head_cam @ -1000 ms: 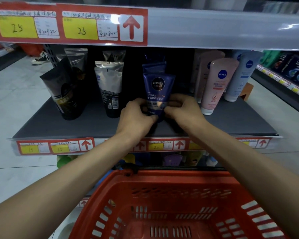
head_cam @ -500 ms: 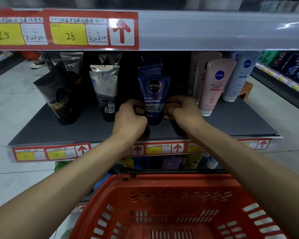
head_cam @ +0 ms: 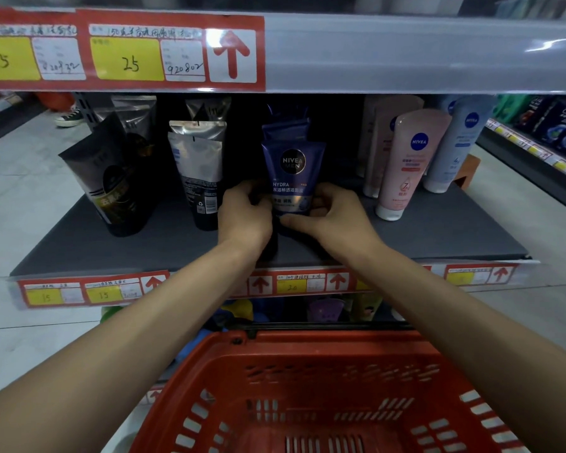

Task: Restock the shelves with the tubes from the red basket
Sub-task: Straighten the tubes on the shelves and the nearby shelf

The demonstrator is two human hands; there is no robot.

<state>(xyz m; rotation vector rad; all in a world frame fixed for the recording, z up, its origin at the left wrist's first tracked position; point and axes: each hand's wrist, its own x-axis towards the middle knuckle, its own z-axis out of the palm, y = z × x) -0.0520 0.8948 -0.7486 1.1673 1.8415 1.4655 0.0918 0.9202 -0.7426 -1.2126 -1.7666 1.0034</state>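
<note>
A dark blue Nivea Men tube (head_cam: 293,173) stands cap-down in the middle of the grey shelf (head_cam: 438,237), with more blue tubes lined up behind it. My left hand (head_cam: 244,214) grips its lower left side. My right hand (head_cam: 332,215) grips its lower right side, the thumb across the cap. The red basket (head_cam: 307,371) sits below my forearms at the bottom of the view; the part of its inside that shows holds no tubes.
Black tubes (head_cam: 111,184) lean at the shelf's left, a silver-and-black tube (head_cam: 200,171) stands beside my left hand, and pink (head_cam: 406,165) and pale blue (head_cam: 455,148) Nivea tubes stand at the right. A price-label rail (head_cam: 177,50) runs overhead. Another shelf rack (head_cam: 543,138) lies to the right.
Both hands have stayed on the blue tube's base with small finger shifts. The tube stands a little further back and more upright. The view has shifted slightly.
</note>
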